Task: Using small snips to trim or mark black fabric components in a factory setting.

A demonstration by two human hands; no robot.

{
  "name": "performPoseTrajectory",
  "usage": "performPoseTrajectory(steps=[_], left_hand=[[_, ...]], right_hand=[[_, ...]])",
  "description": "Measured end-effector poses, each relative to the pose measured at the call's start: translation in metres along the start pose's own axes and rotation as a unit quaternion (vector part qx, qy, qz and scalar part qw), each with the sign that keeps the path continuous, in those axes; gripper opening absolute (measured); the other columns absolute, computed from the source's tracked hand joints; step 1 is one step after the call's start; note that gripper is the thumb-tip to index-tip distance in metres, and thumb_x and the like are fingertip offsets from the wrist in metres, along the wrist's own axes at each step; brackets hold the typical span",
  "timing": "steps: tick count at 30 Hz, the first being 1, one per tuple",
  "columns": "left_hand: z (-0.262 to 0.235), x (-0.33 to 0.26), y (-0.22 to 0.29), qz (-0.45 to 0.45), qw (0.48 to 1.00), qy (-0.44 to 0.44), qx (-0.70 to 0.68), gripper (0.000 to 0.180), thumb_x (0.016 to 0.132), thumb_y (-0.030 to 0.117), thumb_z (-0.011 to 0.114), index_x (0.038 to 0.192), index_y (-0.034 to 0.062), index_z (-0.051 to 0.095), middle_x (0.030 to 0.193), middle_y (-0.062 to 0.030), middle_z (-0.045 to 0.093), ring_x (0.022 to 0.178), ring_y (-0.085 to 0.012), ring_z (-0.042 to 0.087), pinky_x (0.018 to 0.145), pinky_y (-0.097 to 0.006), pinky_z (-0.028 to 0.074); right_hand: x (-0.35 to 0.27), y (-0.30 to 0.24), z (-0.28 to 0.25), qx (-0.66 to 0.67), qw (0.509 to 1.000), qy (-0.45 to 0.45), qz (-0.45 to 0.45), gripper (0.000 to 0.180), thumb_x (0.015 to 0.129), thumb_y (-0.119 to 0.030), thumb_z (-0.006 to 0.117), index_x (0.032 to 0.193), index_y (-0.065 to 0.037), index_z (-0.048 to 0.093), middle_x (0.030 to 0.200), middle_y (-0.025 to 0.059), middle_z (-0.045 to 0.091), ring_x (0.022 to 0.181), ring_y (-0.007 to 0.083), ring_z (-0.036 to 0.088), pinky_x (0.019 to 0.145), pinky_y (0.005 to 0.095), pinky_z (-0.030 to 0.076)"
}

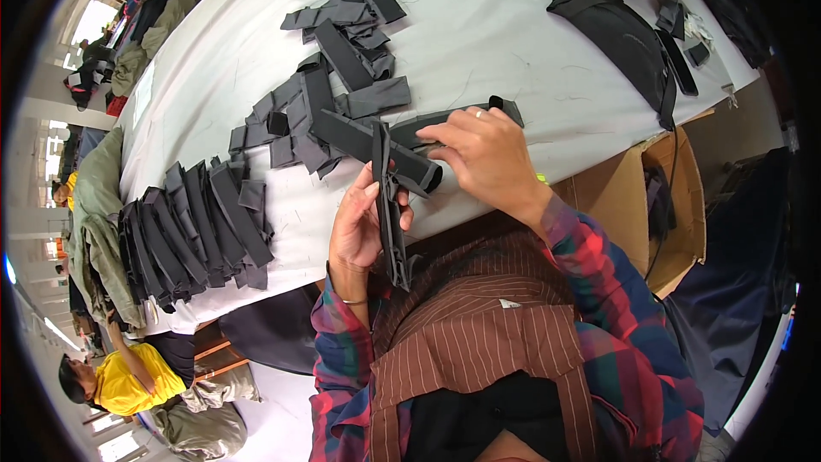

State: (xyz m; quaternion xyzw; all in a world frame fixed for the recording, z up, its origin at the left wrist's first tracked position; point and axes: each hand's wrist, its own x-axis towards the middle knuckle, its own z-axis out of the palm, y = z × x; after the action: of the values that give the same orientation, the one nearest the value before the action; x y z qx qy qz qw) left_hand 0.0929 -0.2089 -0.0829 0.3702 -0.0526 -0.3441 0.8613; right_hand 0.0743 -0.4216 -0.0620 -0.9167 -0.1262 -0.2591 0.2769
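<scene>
A long white table (pixel 513 43) fills most of the view, its near edge curving past the person's chest. On it, to the person's left, a fanned stack of folded dark grey fabric pieces (pixel 192 235) lies near the table edge, and further in a loose scatter of the same dark strips (pixel 338 77) spreads across the cloth. At the far right of the table rests a finished black pouch (pixel 629 38) with a strap trailing toward the edge, and below that edge stands an open cardboard box (pixel 676 205). In the lower left corner a person in a yellow shirt (pixel 132 376) bends over a bundle on the floor. Close to the chest, the left hand (pixel 359 227) is closed around a narrow black fabric strip (pixel 390 214), held upright just off the table's near edge, thumb on one side and fingers wrapped behind. The right hand (pixel 487 154) sits just above it, fingers curled down and pinching the top of that strip where it meets another dark strip (pixel 466 115) lying on the table. A ring shows on the right hand, and a thin bangle on the left wrist.
</scene>
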Motion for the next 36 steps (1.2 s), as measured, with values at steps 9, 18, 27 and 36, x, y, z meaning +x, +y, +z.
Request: performPoseTrajectory(steps=[9,18,27,36], left_hand=[[-0.006,-0.012,0.003,0.003,0.998,-0.045,-0.043,0.036,0.091,0.024,0.054,0.119,0.0033,0.045,0.078,-0.0151,0.06,0.056,-0.0246,0.059,0.046,-0.032,0.049],[-0.02,-0.022,0.009,0.057,0.998,-0.016,-0.027,0.042,0.095,0.029,0.048,0.128,0.0041,0.042,0.076,-0.0101,0.052,0.058,-0.0203,0.052,0.044,-0.029,0.044],[0.0,-0.038,0.008,0.022,0.994,-0.072,-0.077,0.059,0.086,0.009,0.054,0.138,0.0086,0.028,0.107,-0.0261,0.055,0.083,-0.0371,0.065,0.08,-0.054,0.054],[0.007,-0.051,-0.011,0.055,0.994,0.078,-0.057,0.052,0.095,0.015,0.042,0.142,0.0024,0.025,0.131,-0.025,0.046,0.111,-0.0353,0.057,0.091,-0.05,0.05]], right_hand=[[0.014,0.016,0.031,-0.026,0.997,-0.038,0.059,0.011,0.075,-0.016,0.068,0.086,-0.013,0.069,0.077,0.0054,0.066,0.071,0.0249,0.062,0.062,0.0377,0.046],[0.007,-0.002,0.011,0.087,0.993,-0.048,0.062,0.017,0.076,-0.018,0.069,0.091,-0.011,0.069,0.084,0.0068,0.067,0.073,0.0278,0.062,0.064,0.038,0.047],[0.02,0.005,0.055,0.01,0.996,-0.053,0.077,0.012,0.078,-0.023,0.067,0.087,-0.014,0.069,0.076,0.0058,0.067,0.069,0.0277,0.064,0.06,0.0383,0.048],[-0.003,-0.034,0.003,0.256,0.953,-0.107,0.123,0.021,0.08,-0.007,0.066,0.101,-0.003,0.066,0.09,0.0094,0.068,0.079,0.0182,0.064,0.07,0.0278,0.048]])
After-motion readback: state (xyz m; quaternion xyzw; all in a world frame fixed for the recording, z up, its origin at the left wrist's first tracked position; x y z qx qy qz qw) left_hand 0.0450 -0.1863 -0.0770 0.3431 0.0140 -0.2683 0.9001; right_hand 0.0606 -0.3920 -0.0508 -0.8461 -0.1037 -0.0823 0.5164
